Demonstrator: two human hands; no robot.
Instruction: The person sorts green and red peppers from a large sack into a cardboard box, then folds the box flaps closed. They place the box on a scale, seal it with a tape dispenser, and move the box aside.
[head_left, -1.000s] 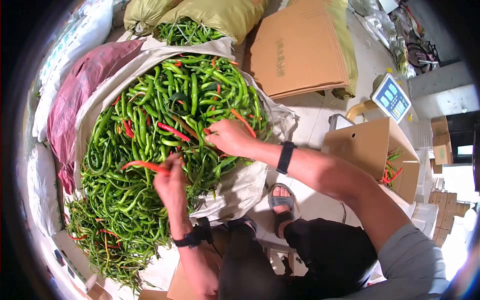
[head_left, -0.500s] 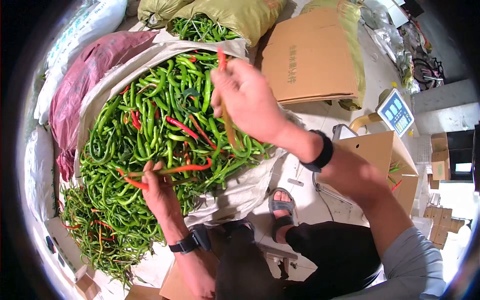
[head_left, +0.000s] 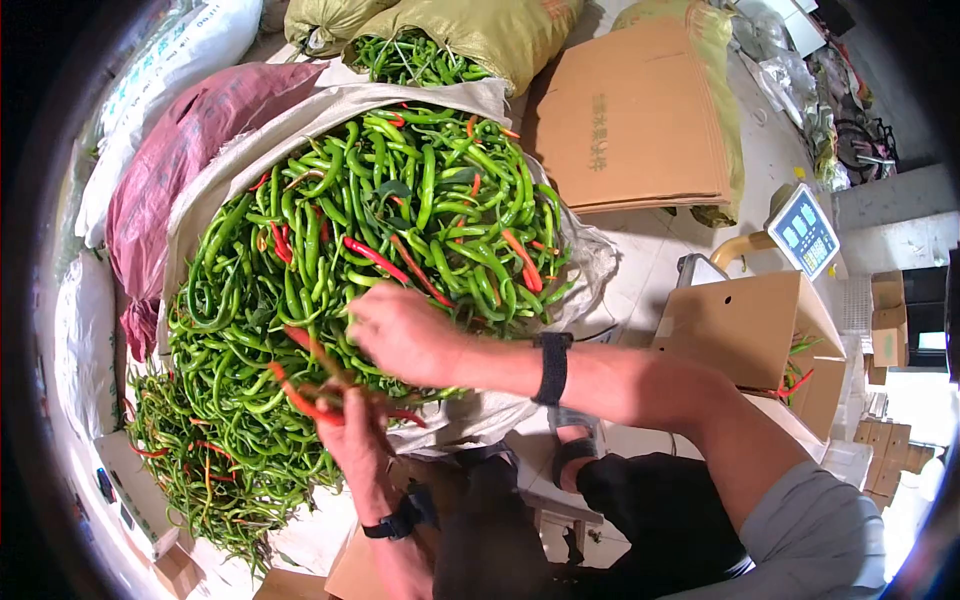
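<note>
Seemingly mid-picking, the left hand clasps red peppers at six o'clock on the green heap; the right hand, at the left's one o'clock, is too blurred to tell its grip, and the next move likely calls for selective pinching.

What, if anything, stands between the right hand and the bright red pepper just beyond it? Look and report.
Nothing visible: the bright red pepper lies uncovered on top of the green peppers, close beyond the right hand. Blur hides whether they touch.
</note>
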